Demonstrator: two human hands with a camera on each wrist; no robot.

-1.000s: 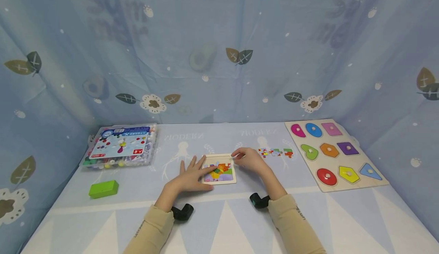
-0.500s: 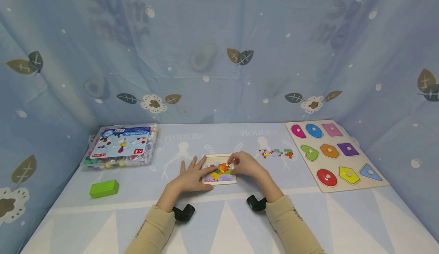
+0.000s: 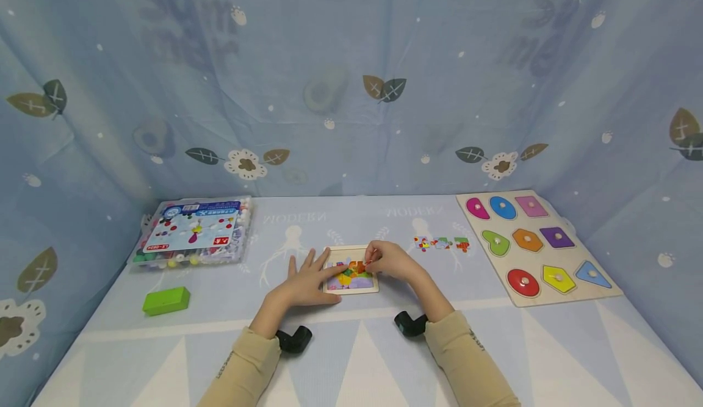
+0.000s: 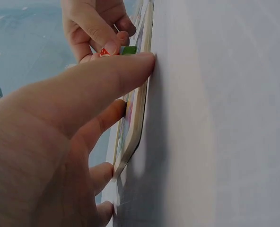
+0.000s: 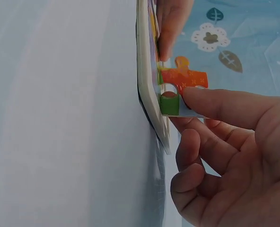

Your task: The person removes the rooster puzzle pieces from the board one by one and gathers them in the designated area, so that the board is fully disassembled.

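A small wooden puzzle tray point(image 3: 346, 249) lies flat on the table, with colourful picture pieces in it. My left hand point(image 3: 307, 288) rests across its left side, fingers spread and straight; the index finger reaches over the picture and the thumb lies by the front rim. At the tray's right side, my right hand point(image 3: 392, 260) pinches a jigsaw piece point(image 5: 192, 77) between thumb and fingers. This piece is orange with green and pale blue parts. In the right wrist view it stands up at an angle from the tray, its inner edge close over the picture.
Several loose jigsaw pieces point(image 3: 441, 244) lie in a row right of the tray. A wooden shape board point(image 3: 513, 266) with knobbed shapes is at the right. On the left are a clear box point(image 3: 241, 236) of small coloured parts and a green block point(image 3: 166, 301). A patterned curtain point(image 3: 351, 90) hangs behind.
My right hand has moved slightly left from the tray's right rim, and the orange piece, which lay flat in the picture, is now pinched and tilted up. My left hand stays put.
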